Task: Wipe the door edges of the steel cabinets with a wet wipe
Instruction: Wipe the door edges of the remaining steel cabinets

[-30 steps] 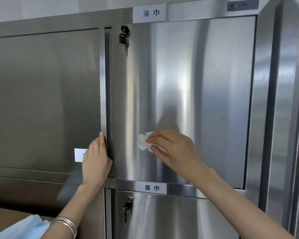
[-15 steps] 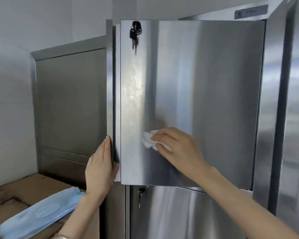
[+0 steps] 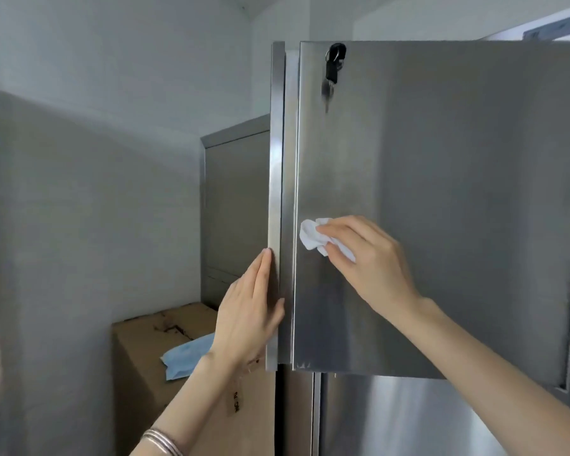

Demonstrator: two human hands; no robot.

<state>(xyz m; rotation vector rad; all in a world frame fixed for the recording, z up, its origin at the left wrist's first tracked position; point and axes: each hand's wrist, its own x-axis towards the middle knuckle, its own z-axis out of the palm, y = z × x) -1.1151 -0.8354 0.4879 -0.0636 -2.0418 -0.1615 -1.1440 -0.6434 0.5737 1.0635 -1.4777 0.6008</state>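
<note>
The wet wipe point(image 3: 311, 236) is a crumpled white wad pressed on the front face of the upper steel door point(image 3: 458, 192), close to the door's left edge and in its lower half. The right hand point(image 3: 372, 261) holds it there. The fingers curl over the wad and the thumb pinches it from below, so only the wipe's left end and a small tail under the thumb show.

Just left of the door face runs a dull recessed band, then a bright vertical edge strip point(image 3: 276, 176). I cannot tell whether the strip belongs to this door or to a neighbouring one. The left hand point(image 3: 249, 311) lies flat against the strip with fingers straight and together and the thumb reaching onto the band; it grips nothing. Thin bangles point(image 3: 162, 441) circle its wrist at the bottom of the frame.

A black-headed key point(image 3: 334, 59) sits in the lock near the door's top left corner, and another hangs below it, blurred. A label point(image 3: 555, 26) above the door is too smeared to read. Only the top part of the lower door point(image 3: 408, 419) shows.

Left of the strip there is open room back to a second steel cabinet point(image 3: 236, 209) and a white wall point(image 3: 129, 60). A cardboard box point(image 3: 145, 337) stands there with a blue packet point(image 3: 186, 357) on top, partly hidden by the left forearm. The far left of the view is a grey blur.
</note>
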